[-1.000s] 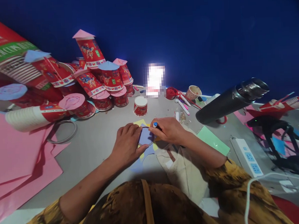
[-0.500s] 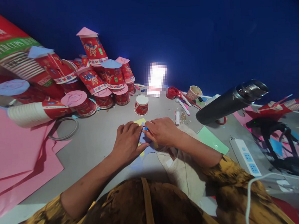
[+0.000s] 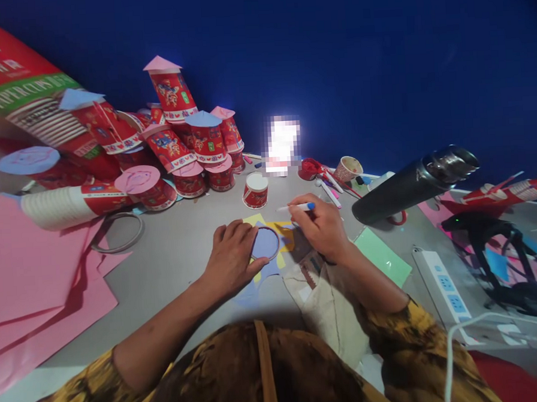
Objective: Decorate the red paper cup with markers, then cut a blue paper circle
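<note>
My left hand (image 3: 233, 251) lies over the left side of a thin dark ring (image 3: 277, 244), fingers curled at its upper edge and thumb along its lower edge. The ring sits flat on blue paper (image 3: 265, 243), with yellow paper (image 3: 254, 220) partly beneath. To the right, my right hand (image 3: 320, 225) is closed round a white marker pen (image 3: 299, 207) with a blue end. The pen is raised off the blue paper and points left. What lies under my left palm is hidden.
A red paper cup (image 3: 255, 192) stands beyond my hands. Stacked paper cups with paper tops (image 3: 205, 141) rise at the left, above pink sheets (image 3: 28, 261). Rightward are a black flask (image 3: 407, 185), green paper (image 3: 382, 255), a cloth bag (image 3: 332, 311) and a power strip (image 3: 441, 282).
My right hand has moved right, away from the blue paper, with the marker pen in it, so the ring now shows. My left hand has stayed nearly in place.
</note>
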